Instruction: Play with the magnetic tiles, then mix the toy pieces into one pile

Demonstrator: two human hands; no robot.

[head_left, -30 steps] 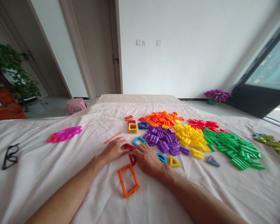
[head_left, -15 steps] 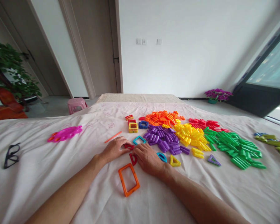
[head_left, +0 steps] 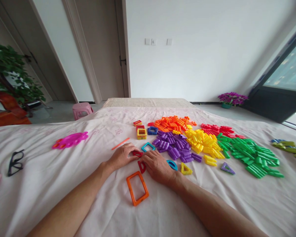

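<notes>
My left hand (head_left: 122, 157) is closed, with thumb and fingers pinching a small red magnetic tile (head_left: 137, 153). My right hand (head_left: 160, 167) has its fingertips bent down at a second red magnetic tile (head_left: 141, 167), which has a rounded opening and is partly covered by them. The two hands almost meet over these pieces. Closer to me lies a larger orange rectangular frame tile (head_left: 131, 191). Just beyond the fingers rests a light-blue square tile (head_left: 143, 146). A blue round-edged tile (head_left: 172, 164) and a yellow triangle tile (head_left: 186, 169) lie right of my right hand.
Piles of purple (head_left: 174, 152), orange (head_left: 172, 124), yellow (head_left: 202, 141), red (head_left: 218, 130) and green (head_left: 258, 158) plastic pieces spread to the right. Stacked yellow tiles (head_left: 141, 133) stand beyond my hands. Glasses (head_left: 15, 162) and a pink tray-like toy (head_left: 70, 140) lie left on the cloth.
The whole view has shifted slightly. Both hands stay at the red tiles, with hardly any change in their fingers.
</notes>
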